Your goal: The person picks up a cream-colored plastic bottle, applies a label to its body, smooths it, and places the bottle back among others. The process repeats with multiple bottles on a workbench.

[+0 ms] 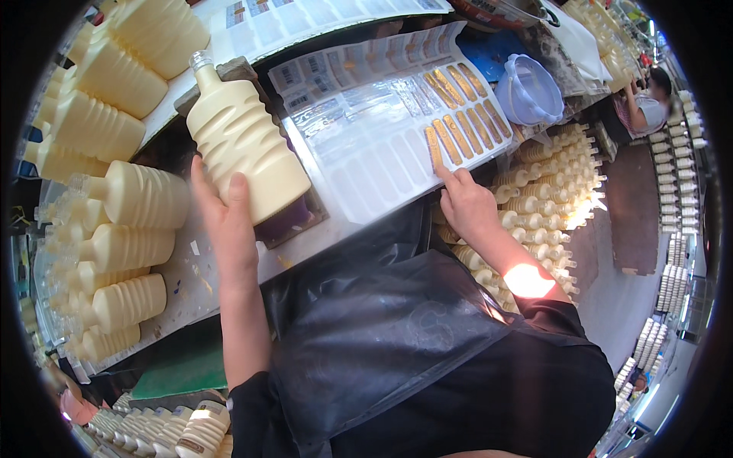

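Note:
A cream plastic bottle (243, 141) with a ribbed body and clear neck leans back on a small support, its neck pointing away from me. My left hand (223, 202) is wrapped round its lower left side, thumb on the front face. To the right lies a sheet of stickers (366, 153), with rows of gold strip labels on its right part and bare backing on its left. My right hand (469, 206) is at the near row, fingers bent, fingertips on the lower end of the leftmost gold label (432, 146). The fingers partly hide that label's end.
Cream bottles (134, 244) lie stacked along the left of the table (187, 263). More label sheets (282, 27) lie at the back. A lilac plastic basket (531, 91) stands at the right corner. Many bottles (534, 206) fill the floor there; another person (645, 107) sits beyond.

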The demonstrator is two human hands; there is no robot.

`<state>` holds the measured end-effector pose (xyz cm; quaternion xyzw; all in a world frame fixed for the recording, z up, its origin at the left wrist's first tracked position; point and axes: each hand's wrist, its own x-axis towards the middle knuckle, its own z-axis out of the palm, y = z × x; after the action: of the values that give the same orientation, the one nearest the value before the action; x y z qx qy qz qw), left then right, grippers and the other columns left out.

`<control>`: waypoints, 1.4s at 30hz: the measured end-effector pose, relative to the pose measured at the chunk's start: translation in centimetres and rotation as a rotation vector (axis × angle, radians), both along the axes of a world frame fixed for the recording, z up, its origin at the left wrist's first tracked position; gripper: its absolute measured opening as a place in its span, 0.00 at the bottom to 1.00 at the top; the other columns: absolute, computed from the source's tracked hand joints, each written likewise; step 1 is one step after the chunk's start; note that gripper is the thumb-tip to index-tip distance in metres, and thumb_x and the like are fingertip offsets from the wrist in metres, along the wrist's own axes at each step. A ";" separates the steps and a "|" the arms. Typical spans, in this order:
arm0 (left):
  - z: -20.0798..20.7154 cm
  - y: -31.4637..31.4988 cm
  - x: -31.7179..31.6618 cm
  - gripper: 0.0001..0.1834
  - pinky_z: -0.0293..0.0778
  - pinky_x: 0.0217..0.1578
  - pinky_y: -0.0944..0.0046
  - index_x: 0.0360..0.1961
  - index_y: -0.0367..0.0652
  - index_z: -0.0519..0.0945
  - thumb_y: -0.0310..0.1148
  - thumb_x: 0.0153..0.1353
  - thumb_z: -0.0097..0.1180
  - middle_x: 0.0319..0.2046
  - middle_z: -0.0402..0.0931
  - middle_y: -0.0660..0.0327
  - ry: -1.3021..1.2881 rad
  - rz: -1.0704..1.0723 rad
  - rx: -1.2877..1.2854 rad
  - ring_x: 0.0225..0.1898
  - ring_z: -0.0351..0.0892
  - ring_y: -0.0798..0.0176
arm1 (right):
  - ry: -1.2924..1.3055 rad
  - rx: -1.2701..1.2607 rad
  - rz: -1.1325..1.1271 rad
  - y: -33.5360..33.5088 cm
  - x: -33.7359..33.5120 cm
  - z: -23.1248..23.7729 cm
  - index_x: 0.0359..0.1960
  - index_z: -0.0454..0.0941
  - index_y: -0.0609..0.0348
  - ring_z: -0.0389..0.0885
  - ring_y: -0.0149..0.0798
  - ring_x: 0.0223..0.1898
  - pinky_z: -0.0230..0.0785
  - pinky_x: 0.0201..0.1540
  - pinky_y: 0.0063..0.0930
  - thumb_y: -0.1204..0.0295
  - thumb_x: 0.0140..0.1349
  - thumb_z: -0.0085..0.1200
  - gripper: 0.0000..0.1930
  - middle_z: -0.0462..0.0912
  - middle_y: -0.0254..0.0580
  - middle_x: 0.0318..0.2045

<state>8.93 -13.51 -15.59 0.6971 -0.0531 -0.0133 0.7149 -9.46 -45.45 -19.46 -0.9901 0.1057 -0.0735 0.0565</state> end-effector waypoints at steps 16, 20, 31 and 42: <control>3.3 -5.1 -3.7 0.23 0.69 0.52 0.51 0.46 0.44 0.84 0.34 0.48 0.74 0.47 0.77 0.54 -0.840 -0.093 0.678 0.49 0.76 0.49 | 0.229 1.477 -0.237 2.5 6.2 6.4 0.46 0.85 0.71 0.78 0.28 0.16 0.68 0.18 0.22 0.71 0.71 0.56 0.13 0.80 0.32 0.28; 4.5 -7.1 -2.7 0.25 0.70 0.47 0.53 0.45 0.44 0.82 0.33 0.43 0.74 0.43 0.77 0.55 -0.843 -0.071 0.734 0.45 0.76 0.50 | 0.102 1.544 0.115 6.7 9.6 10.2 0.56 0.83 0.68 0.71 0.21 0.26 0.64 0.30 0.15 0.74 0.71 0.53 0.16 0.76 0.29 0.31; 6.3 -4.1 1.7 0.11 0.76 0.47 0.72 0.50 0.36 0.86 0.22 0.68 0.62 0.41 0.84 0.65 -0.145 0.123 -0.027 0.43 0.80 0.75 | 0.112 1.467 0.257 10.8 17.9 10.4 0.62 0.78 0.63 0.72 0.17 0.27 0.66 0.29 0.15 0.73 0.68 0.60 0.21 0.81 0.32 0.42; 4.7 -2.4 6.5 0.19 0.72 0.40 0.74 0.57 0.35 0.76 0.23 0.65 0.63 0.39 0.79 0.66 -0.063 0.343 -0.085 0.36 0.71 0.77 | -0.004 1.541 0.267 12.0 25.4 7.6 0.38 0.83 0.59 0.72 0.16 0.30 0.65 0.32 0.13 0.67 0.68 0.64 0.09 0.81 0.24 0.30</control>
<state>15.46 -15.94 -10.92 0.6650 0.0437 0.1332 0.7336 15.94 -33.41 -11.87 -0.6757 0.0066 0.0264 0.7367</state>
